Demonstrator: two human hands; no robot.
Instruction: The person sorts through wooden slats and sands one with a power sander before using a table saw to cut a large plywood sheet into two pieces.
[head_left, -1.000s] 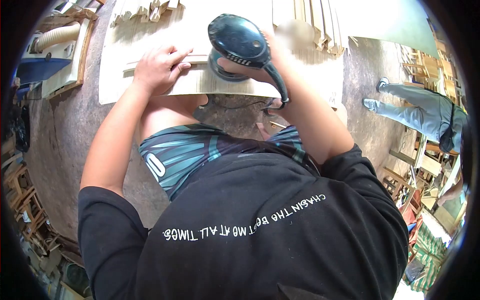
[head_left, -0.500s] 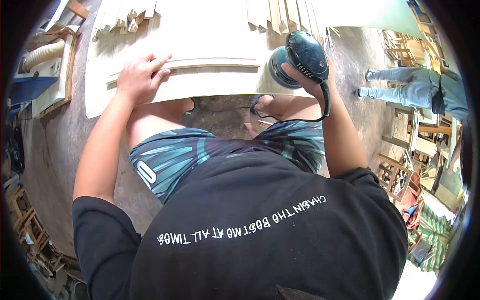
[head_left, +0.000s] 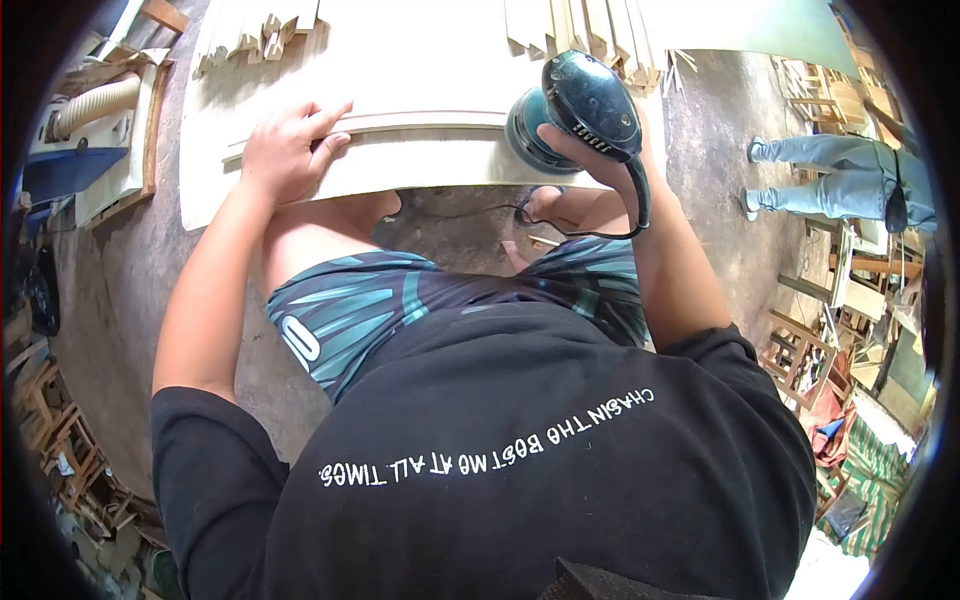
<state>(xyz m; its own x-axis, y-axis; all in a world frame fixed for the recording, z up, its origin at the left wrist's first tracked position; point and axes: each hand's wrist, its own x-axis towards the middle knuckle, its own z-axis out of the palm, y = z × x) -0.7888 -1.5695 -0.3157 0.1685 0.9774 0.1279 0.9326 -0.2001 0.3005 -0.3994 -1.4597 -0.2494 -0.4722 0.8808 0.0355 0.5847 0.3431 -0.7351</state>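
a: item one, the sander (head_left: 578, 108)?
b: dark teal round-bodied power tool, black top and grip. it sits pad-down on the right end of the wooden strip (head_left: 425, 158), tilted slightly toward the near edge. a black cord (head_left: 640, 205) runs from its rear and loops below the board's edge.
a: item two, the strip?
b: long, pale, flat wooden piece lying crosswise along the near edge of a larger pale board. a narrower raised rail runs along its far side. surface looks smooth and unfinished; the left end lies under a palm, the right end under the sanding pad.
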